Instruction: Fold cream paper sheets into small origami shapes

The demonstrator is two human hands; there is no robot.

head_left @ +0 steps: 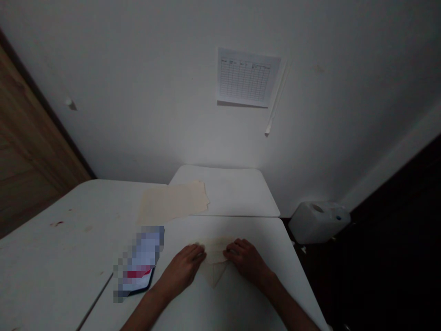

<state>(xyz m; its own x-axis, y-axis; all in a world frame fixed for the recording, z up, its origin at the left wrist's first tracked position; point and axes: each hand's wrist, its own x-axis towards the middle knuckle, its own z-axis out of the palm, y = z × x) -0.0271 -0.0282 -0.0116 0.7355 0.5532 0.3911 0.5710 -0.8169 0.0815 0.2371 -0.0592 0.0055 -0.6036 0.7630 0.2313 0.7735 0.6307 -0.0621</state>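
Note:
A small cream paper sheet (214,264), folded to a point toward me, lies on the white table (241,294). My left hand (182,271) presses on its left edge with fingers curled down onto it. My right hand (246,259) presses on its right edge the same way. Both hands lie flat on the paper and table, fingertips close together over the fold.
A stack of cream sheets (174,202) lies further back. A phone (138,266) lies left of my left hand. A second white table (223,191) stands against the wall. A white plastic canister (319,220) sits on the dark floor at right. A printed chart (245,78) hangs on the wall.

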